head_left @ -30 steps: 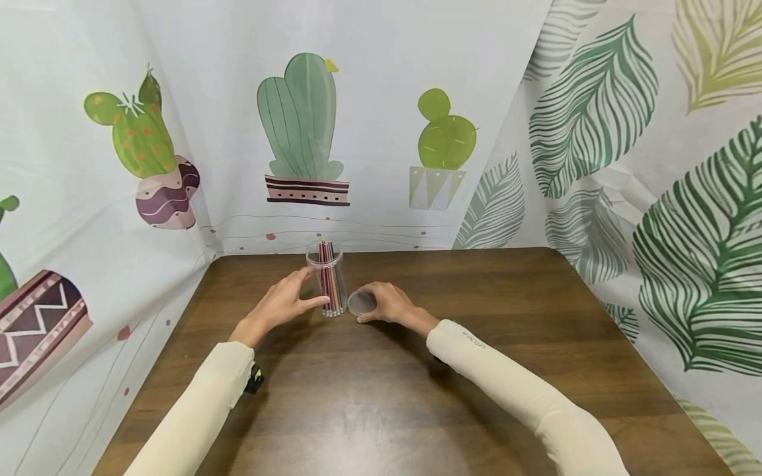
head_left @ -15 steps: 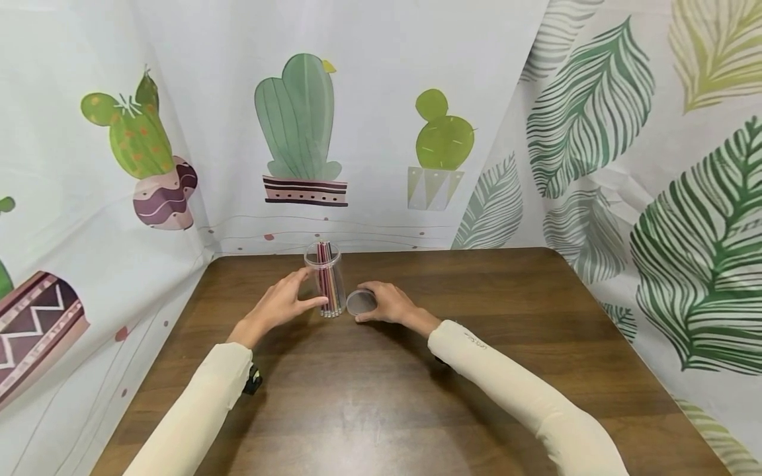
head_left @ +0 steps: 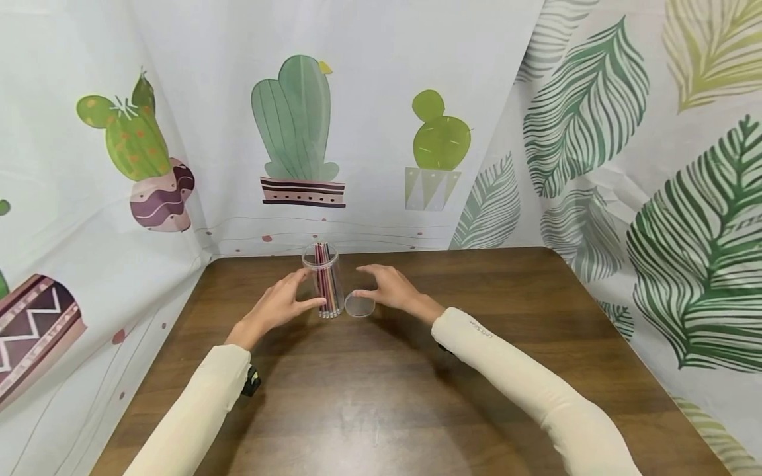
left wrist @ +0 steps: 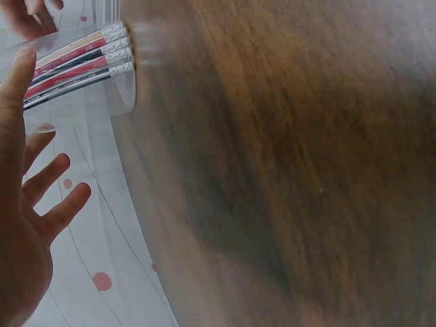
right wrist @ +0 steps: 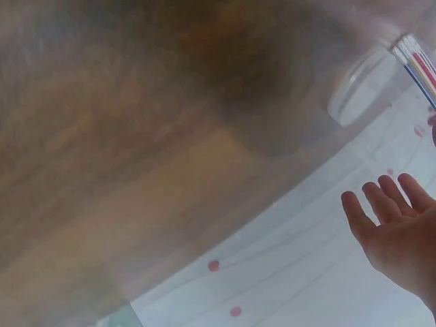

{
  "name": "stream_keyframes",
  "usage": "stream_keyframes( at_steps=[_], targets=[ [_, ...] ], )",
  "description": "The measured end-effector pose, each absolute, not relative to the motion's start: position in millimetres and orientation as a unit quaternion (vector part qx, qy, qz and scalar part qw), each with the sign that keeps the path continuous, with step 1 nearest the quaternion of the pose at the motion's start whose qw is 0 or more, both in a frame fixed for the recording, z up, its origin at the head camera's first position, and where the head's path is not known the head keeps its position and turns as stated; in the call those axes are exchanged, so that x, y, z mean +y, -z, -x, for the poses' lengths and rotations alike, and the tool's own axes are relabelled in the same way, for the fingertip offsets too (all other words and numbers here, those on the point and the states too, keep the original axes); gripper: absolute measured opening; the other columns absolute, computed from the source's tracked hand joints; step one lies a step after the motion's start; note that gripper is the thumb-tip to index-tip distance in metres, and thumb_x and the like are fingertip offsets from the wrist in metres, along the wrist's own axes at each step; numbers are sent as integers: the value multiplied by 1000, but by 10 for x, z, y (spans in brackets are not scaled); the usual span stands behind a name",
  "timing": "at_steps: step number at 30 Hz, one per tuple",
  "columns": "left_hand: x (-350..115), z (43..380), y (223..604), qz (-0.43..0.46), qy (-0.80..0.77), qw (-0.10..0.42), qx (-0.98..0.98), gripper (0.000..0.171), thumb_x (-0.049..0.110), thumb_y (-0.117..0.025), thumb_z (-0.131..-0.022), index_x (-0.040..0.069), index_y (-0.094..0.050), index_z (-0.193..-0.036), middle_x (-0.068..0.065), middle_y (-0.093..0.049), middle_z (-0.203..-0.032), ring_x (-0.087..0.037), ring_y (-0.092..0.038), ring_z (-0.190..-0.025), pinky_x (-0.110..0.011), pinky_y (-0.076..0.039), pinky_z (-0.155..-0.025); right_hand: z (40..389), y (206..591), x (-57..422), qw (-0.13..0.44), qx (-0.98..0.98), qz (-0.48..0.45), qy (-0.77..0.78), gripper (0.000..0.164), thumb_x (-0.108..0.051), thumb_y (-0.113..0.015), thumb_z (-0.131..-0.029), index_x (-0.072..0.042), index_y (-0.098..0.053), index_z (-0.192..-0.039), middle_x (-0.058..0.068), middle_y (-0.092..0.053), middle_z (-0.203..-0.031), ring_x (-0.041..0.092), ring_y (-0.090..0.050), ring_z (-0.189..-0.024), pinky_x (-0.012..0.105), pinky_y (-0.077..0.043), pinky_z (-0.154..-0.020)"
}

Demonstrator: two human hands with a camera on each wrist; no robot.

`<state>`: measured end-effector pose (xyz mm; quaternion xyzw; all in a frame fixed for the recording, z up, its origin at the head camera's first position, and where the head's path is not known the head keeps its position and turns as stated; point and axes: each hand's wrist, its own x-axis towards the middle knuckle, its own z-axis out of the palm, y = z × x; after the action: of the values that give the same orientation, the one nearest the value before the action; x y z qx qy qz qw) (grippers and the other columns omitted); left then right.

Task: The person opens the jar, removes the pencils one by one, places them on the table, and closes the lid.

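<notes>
A tall clear plastic jar (head_left: 336, 281) stands upright with several pencils (head_left: 325, 281) inside, their eraser ends down. My left hand (head_left: 280, 304) holds the jar from its left side, the thumb across the front and the index finger behind; the other fingers spread out in the left wrist view. Flat on the table, just right of the jar's base, lies a round clear lid (head_left: 360, 305). My right hand (head_left: 393, 289) hovers over the lid's right edge, fingers apart and holding nothing. In the right wrist view the lid (right wrist: 361, 85) sits apart from those fingers.
The brown wooden table (head_left: 357, 390) reaches back to a white curtain (head_left: 381, 132) printed with cacti and leaves. The jar stands close to the table's far edge. A black wrist strap (head_left: 251, 381) shows at the left sleeve.
My right hand has let go of the lid and lifted slightly up and away; the lid now lies flat on the table. My left hand stays at the jar.
</notes>
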<state>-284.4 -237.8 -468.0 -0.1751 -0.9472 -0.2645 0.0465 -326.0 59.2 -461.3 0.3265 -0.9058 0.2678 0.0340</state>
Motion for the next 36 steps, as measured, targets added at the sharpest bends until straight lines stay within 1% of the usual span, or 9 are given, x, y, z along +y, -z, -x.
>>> stream_keyframes(
  at_steps=[4,7,14,19,22,25,29,32,36],
  targets=[
    [-2379,2847,4687,174,265,47,-947,88,68,-70,-88,16,-43,-154,-16,-53,-153,-39,-55,-136,-63,-46,-107,3298,4498,598,43,-902,-334,-270,64,-44,-76,-95,-7,-60,-144,10,-62,-145,24,-57,-136,37,-45,-114],
    [-2378,2851,4687,174,263,47,-948,88,69,-70,-88,17,-44,-153,-15,-53,-152,-38,-55,-136,-63,-47,-107,3320,4414,587,50,-897,-339,-278,62,-41,-77,-95,-6,-61,-143,11,-63,-144,25,-57,-135,37,-45,-114],
    [-2376,2853,4671,175,264,51,-947,86,66,-72,-88,16,-45,-152,-15,-55,-151,-38,-55,-135,-63,-47,-107,3371,4216,543,74,-889,-354,-282,58,-39,-77,-96,-6,-63,-142,11,-64,-142,26,-59,-134,36,-46,-113],
    [-2372,2853,4680,174,263,49,-948,86,65,-72,-89,16,-44,-153,-16,-54,-152,-39,-55,-135,-63,-46,-107,3397,4100,518,91,-883,-358,-289,55,-37,-77,-96,-5,-64,-140,10,-67,-138,24,-64,-127,35,-49,-110],
    [-2371,2846,4688,173,263,47,-948,87,65,-72,-89,15,-43,-154,-16,-53,-153,-39,-55,-136,-63,-46,-107,3422,4044,507,90,-879,-359,-301,53,-35,-76,-97,-4,-65,-139,9,-70,-134,22,-66,-122,35,-51,-106],
    [-2369,2838,4694,174,266,47,-947,87,64,-73,-89,15,-43,-154,-15,-53,-153,-39,-55,-136,-63,-46,-107,3451,3988,500,92,-872,-362,-316,52,-33,-77,-96,-4,-66,-138,11,-72,-128,22,-67,-116,37,-55,-101],
    [-2363,2847,4696,175,266,48,-947,85,62,-74,-89,16,-44,-154,-15,-54,-152,-38,-55,-135,-62,-46,-107,3479,3906,490,98,-864,-365,-332,49,-29,-77,-96,-4,-66,-137,14,-73,-122,24,-68,-111,35,-57,-95],
    [-2363,2853,4691,176,264,48,-947,85,64,-73,-89,16,-44,-154,-15,-54,-151,-37,-56,-135,-62,-47,-107,3488,3851,476,101,-861,-368,-336,49,-27,-77,-96,-3,-66,-137,14,-73,-120,24,-69,-109,32,-57,-95],
    [-2366,2849,4681,174,262,48,-948,87,67,-71,-88,16,-44,-154,-15,-54,-151,-37,-56,-135,-62,-47,-106,3498,3789,440,112,-857,-375,-335,45,-25,-77,-97,-3,-67,-135,13,-74,-116,22,-69,-106,35,-58,-94]
  ],
)
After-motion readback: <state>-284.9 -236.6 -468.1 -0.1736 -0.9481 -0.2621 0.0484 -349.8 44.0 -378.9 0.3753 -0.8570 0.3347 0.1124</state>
